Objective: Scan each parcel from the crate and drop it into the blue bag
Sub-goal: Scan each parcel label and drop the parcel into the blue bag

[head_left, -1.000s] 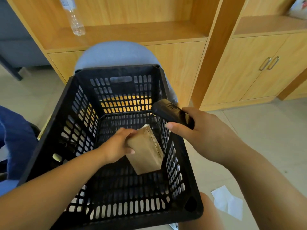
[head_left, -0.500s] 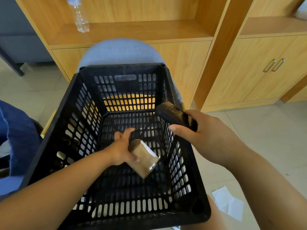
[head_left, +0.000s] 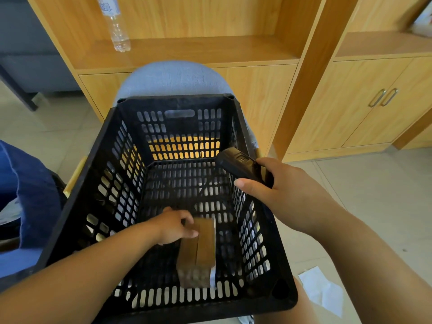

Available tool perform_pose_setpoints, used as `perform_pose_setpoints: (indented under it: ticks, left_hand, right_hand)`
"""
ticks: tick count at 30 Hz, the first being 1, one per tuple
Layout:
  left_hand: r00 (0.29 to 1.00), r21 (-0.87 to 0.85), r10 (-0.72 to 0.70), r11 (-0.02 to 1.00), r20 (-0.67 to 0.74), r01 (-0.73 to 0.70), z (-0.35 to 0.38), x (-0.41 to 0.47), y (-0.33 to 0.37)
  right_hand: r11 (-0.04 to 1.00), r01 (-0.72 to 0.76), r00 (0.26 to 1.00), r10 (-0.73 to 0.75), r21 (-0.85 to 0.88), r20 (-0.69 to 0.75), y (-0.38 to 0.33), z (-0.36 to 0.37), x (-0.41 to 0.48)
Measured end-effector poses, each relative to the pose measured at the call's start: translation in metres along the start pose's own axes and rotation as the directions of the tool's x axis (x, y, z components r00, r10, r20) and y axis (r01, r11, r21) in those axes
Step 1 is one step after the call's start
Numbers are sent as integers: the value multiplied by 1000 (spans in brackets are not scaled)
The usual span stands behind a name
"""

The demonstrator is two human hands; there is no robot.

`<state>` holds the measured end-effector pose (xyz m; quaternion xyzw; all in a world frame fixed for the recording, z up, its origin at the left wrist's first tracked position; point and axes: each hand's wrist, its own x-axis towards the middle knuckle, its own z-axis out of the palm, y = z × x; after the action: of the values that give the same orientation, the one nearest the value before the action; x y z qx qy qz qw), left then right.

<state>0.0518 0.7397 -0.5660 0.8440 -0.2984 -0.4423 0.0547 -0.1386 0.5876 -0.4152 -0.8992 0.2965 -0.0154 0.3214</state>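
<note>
A brown cardboard parcel [head_left: 198, 250] stands inside the black slatted crate [head_left: 98, 183], near its front wall. My left hand [head_left: 174, 226] reaches into the crate and grips the parcel's top edge. My right hand [head_left: 285, 194] hovers over the crate's right rim, closed around a black handheld scanner [head_left: 243, 166] whose head points left and down into the crate. The blue bag [head_left: 28, 190] slumps at the left edge, just outside the crate.
The crate rests on a grey chair [head_left: 173, 78] in front of wooden cabinets [head_left: 350, 106]. A clear water bottle [head_left: 115, 26] stands on the shelf behind. A white paper scrap [head_left: 320, 291] lies on the tiled floor at lower right.
My left hand has turned the parcel and lowered it toward the crate's front, so its long brown face is up. The scanner hand has stayed over the right rim.
</note>
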Motion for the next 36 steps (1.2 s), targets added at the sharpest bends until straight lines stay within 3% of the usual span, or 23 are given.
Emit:
perform_pose_setpoints:
  ticks: [3, 5, 8, 12, 15, 20, 25, 28, 32, 36]
  left_hand:
    - [991, 27, 120, 993, -65, -119, 9, -4, 7]
    - [990, 82, 139, 987, -26, -137, 16, -5, 20]
    - [994, 130, -55, 991, 90, 43, 33, -4, 35]
    - [979, 172, -193, 969, 69, 179, 54, -4, 47]
    - [967, 76, -252, 965, 31, 250, 60, 1, 45]
    - [973, -225, -218, 954, -71, 198, 39, 5, 28]
    - [959, -523, -112, 851, -259, -42, -10, -15, 18]
    - [912, -630, -103, 753, -397, -189, -32, -32, 9]
    - [827, -669, -89, 638, -555, -380, -47, -57, -3]
    - [749, -641, -85, 585, -657, -497, -53, -78, -8]
  right_hand:
    - [1000, 0, 1000, 0, 1, -8, -1, -1, -2]
    - [1000, -10, 1000, 10, -2, -11, 1, 0, -3]
    - [1000, -7, 1000, 6, -21, -11, 4, 2, -2]
    - [998, 4, 1000, -5, -59, -20, 5, 5, 0]
    - [995, 8, 1000, -10, -96, -12, 5, 5, 3]
    - [999, 8, 1000, -8, -31, 6, 2, 2, 0]
    - [1000, 31, 999, -31, -2, -14, -3, -6, -8]
    - [999, 46, 999, -46, -28, -1, -8, -9, -15]
    - [994, 63, 998, -61, -87, 33, -16, -12, -24]
    - [978, 98, 994, -87, -182, 63, -26, -13, -30]
